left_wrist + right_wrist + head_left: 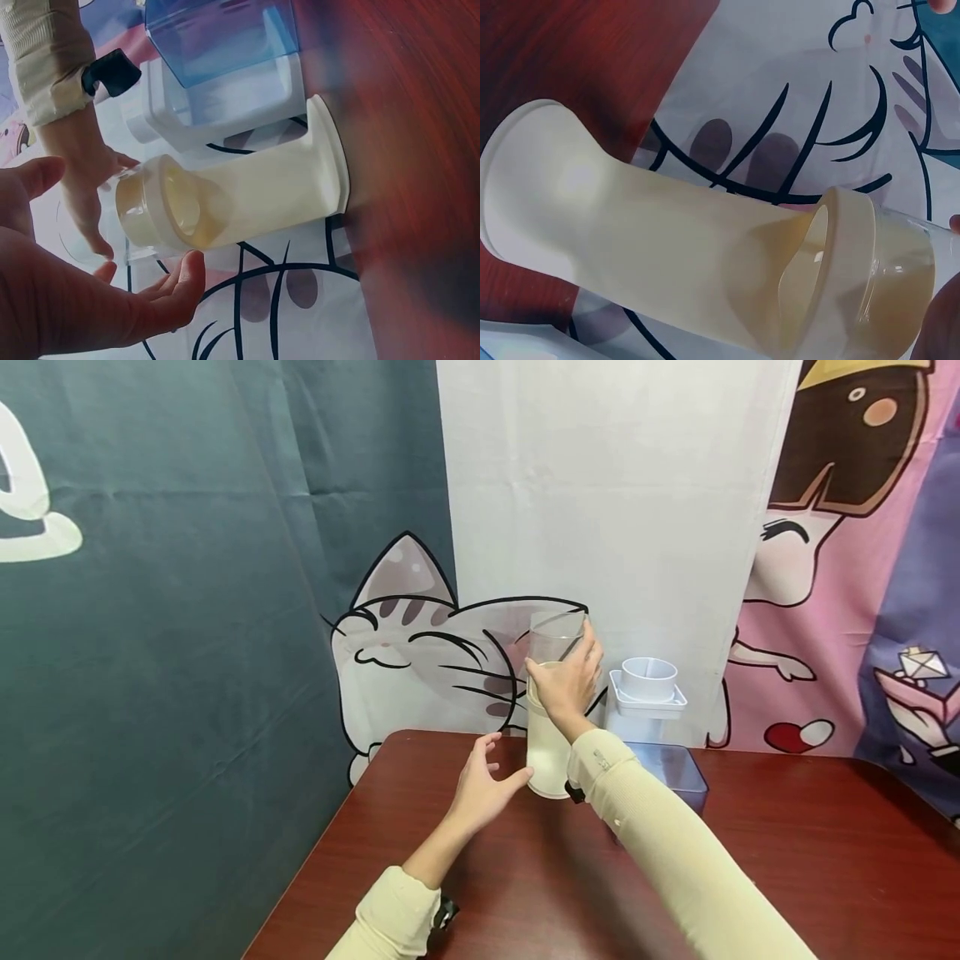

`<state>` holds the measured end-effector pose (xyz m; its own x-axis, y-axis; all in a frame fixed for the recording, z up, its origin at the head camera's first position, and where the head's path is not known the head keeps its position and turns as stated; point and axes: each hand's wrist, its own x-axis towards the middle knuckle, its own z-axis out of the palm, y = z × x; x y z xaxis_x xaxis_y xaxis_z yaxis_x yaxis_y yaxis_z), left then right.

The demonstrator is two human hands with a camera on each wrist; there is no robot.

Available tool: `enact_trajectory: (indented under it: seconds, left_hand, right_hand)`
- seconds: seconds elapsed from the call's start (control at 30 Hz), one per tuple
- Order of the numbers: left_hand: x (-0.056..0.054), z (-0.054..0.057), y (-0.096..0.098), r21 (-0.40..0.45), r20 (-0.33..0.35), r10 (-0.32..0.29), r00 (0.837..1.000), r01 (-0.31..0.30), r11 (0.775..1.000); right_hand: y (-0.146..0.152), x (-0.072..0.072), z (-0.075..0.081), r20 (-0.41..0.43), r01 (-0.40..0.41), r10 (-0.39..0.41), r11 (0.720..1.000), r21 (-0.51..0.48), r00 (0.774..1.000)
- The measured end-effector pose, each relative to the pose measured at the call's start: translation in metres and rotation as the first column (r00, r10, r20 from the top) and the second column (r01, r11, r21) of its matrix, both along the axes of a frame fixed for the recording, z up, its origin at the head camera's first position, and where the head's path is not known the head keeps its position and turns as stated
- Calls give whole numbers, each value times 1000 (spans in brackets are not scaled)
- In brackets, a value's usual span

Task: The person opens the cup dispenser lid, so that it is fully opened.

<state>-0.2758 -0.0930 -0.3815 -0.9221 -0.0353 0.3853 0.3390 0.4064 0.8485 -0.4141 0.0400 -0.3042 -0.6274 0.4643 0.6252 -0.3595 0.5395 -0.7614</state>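
A cream stand (546,756) with a round foot and a ring collar stands upright near the table's back edge. Set in its collar is a clear plastic cylinder (549,635), rising above the cream part. My right hand (572,677) grips this cylinder from the right, thumb on the near side and fingers round the far side. To the left of the stand my left hand (483,787) is held with fingers spread, thumb tip close to the lower part of the stand. The right wrist view shows the hollow under the collar (847,277).
Right of the cream stand is a white dispenser-like piece (647,689) with a round collar on top. In front of it sits a translucent blue bin (675,772), partly behind my right sleeve. Printed cloth (615,485) hangs behind the red-brown table (810,827).
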Motion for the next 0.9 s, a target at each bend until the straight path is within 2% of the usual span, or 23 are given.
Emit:
enact_trajectory:
  seconds: [0.4, 0.63, 0.9]
  left_hand:
    - [2, 4, -1, 29, 33, -28, 999, 27, 999]
    - [2, 3, 2, 31, 30, -48, 998, 47, 998]
    - [5, 5, 1, 34, 23, -57, 998, 57, 998]
  right_hand:
    - [16, 11, 0, -18, -55, 55, 998, 4, 998]
    - [20, 17, 2, -14, -121, 121, 993, -15, 993]
    - [27, 28, 0, -57, -179, 179, 984, -10, 982]
